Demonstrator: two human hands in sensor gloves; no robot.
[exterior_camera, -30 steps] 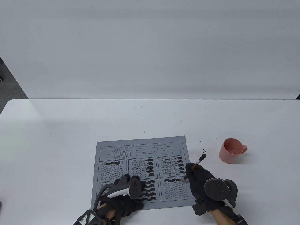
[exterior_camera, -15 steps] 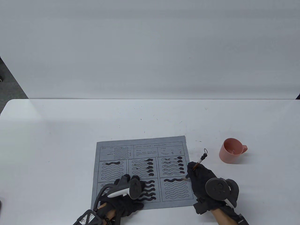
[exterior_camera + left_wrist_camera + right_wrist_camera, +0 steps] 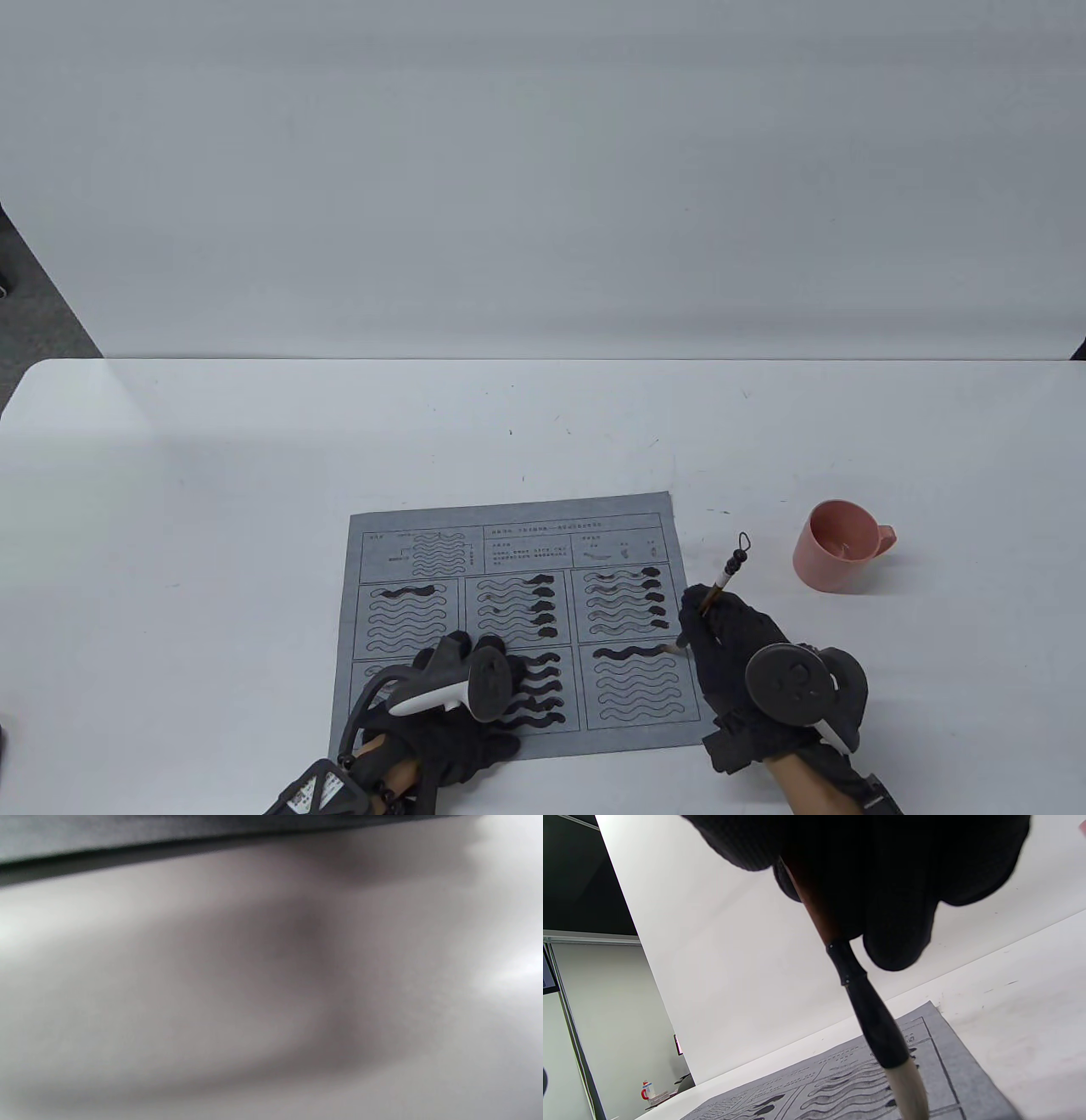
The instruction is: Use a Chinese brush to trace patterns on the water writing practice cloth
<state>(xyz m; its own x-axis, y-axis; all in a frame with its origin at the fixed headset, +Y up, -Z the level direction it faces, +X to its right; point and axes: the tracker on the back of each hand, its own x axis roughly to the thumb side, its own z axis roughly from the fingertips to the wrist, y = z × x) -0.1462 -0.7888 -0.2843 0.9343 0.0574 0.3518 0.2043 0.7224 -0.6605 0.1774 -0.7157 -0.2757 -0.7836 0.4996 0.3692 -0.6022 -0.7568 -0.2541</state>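
Observation:
A grey water writing cloth (image 3: 509, 543) with panels of wavy line patterns lies on the white table. My right hand (image 3: 730, 645) grips a Chinese brush (image 3: 721, 586), its tip (image 3: 674, 649) touching the right end of the top wavy line in the lower right panel, which is traced dark. In the right wrist view the brush (image 3: 874, 1022) hangs from my gloved fingers (image 3: 895, 921) over the cloth (image 3: 840, 1082). My left hand (image 3: 450, 696) rests flat on the cloth's lower left part. The left wrist view is a blur.
A pink cup (image 3: 836, 548) stands on the table (image 3: 212, 509) to the right of the cloth, beyond my right hand. Several wavy lines in other panels carry dark wet strokes.
My right hand and the brush have moved slightly right, and the dark stroke on the top line of the lower right panel has lengthened. My left hand has stayed still.

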